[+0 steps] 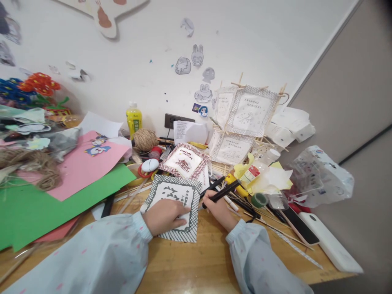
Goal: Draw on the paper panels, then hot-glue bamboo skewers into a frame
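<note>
My left hand point(167, 215) lies flat, fingers stretched out, on a square paper sheet point(171, 195) with a black patterned border and black characters, pressing it to the wooden table point(199, 261). My right hand point(218, 209) is closed round a black pen point(223, 191), its tip at the sheet's right edge. A second sheet with a red patterned border point(184, 160) lies just behind. Both arms wear light blue sleeves.
Green point(36, 204) and pink paper point(79, 167) cover the left. A twine ball point(144, 139), yellow bottle point(134, 118) and white stone point(150, 165) stand behind. A bamboo-framed paper lantern point(245, 118) leans on the wall. Sticks, green tape point(259, 199), phone point(300, 230) and plastic bag point(321, 175) crowd the right.
</note>
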{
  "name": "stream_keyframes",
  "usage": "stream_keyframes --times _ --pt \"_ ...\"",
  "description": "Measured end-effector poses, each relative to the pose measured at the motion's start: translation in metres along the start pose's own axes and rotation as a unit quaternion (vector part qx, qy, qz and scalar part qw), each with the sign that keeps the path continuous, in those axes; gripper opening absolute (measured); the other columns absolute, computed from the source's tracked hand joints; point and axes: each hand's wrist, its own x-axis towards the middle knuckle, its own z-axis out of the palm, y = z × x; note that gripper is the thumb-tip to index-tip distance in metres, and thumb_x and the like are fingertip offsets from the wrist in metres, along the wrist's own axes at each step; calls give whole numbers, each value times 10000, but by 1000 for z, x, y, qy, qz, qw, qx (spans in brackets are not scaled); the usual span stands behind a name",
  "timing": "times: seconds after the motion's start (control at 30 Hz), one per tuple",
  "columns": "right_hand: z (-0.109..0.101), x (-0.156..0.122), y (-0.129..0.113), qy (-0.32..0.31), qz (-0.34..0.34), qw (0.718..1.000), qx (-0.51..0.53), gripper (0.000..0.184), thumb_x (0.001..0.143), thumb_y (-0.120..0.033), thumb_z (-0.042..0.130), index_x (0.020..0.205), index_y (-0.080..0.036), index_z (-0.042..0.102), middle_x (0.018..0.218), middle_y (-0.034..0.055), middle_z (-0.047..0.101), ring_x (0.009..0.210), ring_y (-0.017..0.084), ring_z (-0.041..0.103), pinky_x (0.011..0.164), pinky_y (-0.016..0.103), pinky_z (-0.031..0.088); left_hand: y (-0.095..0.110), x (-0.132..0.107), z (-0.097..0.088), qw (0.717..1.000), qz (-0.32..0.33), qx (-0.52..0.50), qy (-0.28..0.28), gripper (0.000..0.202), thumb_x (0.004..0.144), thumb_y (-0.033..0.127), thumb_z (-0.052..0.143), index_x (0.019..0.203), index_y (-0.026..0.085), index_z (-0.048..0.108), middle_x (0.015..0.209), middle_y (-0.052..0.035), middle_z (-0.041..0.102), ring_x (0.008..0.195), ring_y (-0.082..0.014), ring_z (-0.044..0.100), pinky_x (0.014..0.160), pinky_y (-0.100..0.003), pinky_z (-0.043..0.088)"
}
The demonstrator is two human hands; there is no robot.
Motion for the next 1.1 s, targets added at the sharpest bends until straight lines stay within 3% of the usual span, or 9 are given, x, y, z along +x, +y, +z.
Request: stream_keyframes --times 0.13,0.33,0.63,0.87,1.1 --pt "0 -1 1 -7 -15 1000 -7 204 775 -264 486 581 -216 446 485 -69 426 487 108 407 502 238 323 5 0 -6 999 6 33 -3 229 812 374 572 974 236 656 831 -44 660 779 -223 625 642 -288 422" --pt "2 -4 -10 -14 -47 999 -22 238 793 -290 497 579 -213 429 529 -61 445 535 110 423 543 241 337 1 2 -2 999 12 33 -3 451 786 408 609 1171 174 588 955 -104 637 872 -272 605 729 -348 447" --pt "2 -3 -10 -25 -77 995 -54 217 790 -300 504 602 -205 451 573 -53 446 577 109 420 552 232 328 -2 1 2 1000 18 14 19 424 796 408 584 1152 178 602 920 -86 625 847 -253 594 707 -330 430" --pt "2 -1 -6 -33 -38 999 13 181 698 -195 475 533 -205 402 538 -55 418 548 105 398 528 227 323 -3 1 4 999 22 16 24 415 794 393 584 1145 173 611 896 -87 624 842 -257 592 691 -327 424" --pt "0 -4 -11 -4 -44 999 -25 238 785 -277 475 561 -211 424 519 -63 422 528 111 408 533 243 321 1 -1 -2 1000 4 4 -3 498 766 402 611 1199 160 575 912 -85 640 858 -260 603 698 -319 431"
